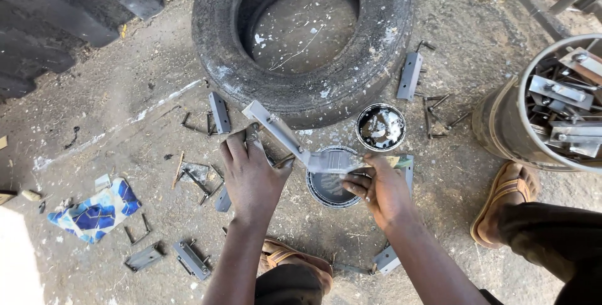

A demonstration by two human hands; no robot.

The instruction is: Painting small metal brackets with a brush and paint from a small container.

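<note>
Two hands share the work here: our left hand (251,176) closes its grip on a flat grey metal bracket (276,128), held slanted above the ground, while our right hand (382,189) grips a paintbrush (332,162) whose bristles touch the bracket's lower end. We judge the painting step under way; next, we think, comes a steady stroke along the bar. Just below sits an open round tin of grey paint (329,186), beside a second tin of glossy black (380,127). A worn, paint-speckled rubber tyre (301,35) lies behind; similar brackets (409,76) scatter over the dusty floor.
</note>
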